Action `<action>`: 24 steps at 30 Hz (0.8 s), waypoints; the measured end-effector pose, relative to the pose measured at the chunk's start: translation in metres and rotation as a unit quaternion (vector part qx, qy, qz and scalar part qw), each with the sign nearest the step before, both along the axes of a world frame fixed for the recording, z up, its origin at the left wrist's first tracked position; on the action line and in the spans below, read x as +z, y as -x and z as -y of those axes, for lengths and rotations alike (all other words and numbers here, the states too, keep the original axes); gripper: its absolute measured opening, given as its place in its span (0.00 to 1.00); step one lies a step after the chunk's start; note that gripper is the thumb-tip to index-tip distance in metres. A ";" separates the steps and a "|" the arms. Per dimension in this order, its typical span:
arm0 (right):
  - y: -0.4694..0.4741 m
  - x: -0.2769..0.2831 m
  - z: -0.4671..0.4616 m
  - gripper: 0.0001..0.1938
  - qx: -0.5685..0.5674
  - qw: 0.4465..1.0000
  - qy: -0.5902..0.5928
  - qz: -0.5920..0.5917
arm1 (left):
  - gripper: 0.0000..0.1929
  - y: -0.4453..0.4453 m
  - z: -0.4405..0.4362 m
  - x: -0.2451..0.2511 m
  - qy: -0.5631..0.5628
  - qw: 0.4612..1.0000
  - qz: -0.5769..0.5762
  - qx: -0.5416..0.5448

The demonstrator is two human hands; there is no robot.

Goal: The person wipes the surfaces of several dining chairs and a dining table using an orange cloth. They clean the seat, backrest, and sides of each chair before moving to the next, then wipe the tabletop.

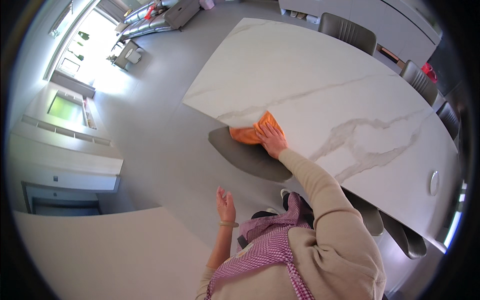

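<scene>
My right hand [273,140] presses an orange cloth [245,135] on the near edge of a white marble-patterned table [300,67]. Part of the cloth hangs over that edge, above the back of a grey-brown chair [255,161]. The fingers lie spread over the cloth, and its upper corner rests on the tabletop. My left hand [225,205] is raised over the floor, away from the table, with its fingers apart and nothing in it. A bangle circles the left wrist.
A small round object [434,183] lies at the table's right end. More chairs [348,33] line the far side, and others [403,234] are tucked under the near side. A pale wall or panel [105,255] stands at lower left. A sofa [161,18] is farther back.
</scene>
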State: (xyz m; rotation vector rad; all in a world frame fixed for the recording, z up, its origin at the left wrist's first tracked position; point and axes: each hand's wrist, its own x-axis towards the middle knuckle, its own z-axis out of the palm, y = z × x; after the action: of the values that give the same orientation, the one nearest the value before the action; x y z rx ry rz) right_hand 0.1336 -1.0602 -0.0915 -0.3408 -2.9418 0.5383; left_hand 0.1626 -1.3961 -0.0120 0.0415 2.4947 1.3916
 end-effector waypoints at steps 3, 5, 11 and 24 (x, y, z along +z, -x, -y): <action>-0.032 0.001 -0.030 0.29 -0.083 0.989 -0.113 0.043 | 0.37 0.044 -0.030 0.001 -0.042 0.999 0.001 0.010; -0.077 -0.014 -0.087 0.31 -0.203 0.970 -0.121 0.050 | 0.41 0.075 -0.058 0.007 -0.061 0.998 -0.009 0.003; -0.247 -0.019 -0.160 0.32 -0.639 0.753 -0.067 0.140 | 0.44 0.164 -0.130 0.008 -0.011 0.995 -0.094 -0.016; 0.062 0.049 -0.094 0.24 -0.275 0.960 -0.028 0.051 | 0.23 0.198 -0.154 -0.005 -0.046 0.991 -0.123 0.024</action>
State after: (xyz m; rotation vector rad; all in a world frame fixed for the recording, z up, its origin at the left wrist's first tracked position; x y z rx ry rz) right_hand 0.0713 -0.9657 -0.0430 -1.1591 -2.7548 0.3615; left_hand -0.0350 -1.2418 -0.0166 0.1848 2.6409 1.6078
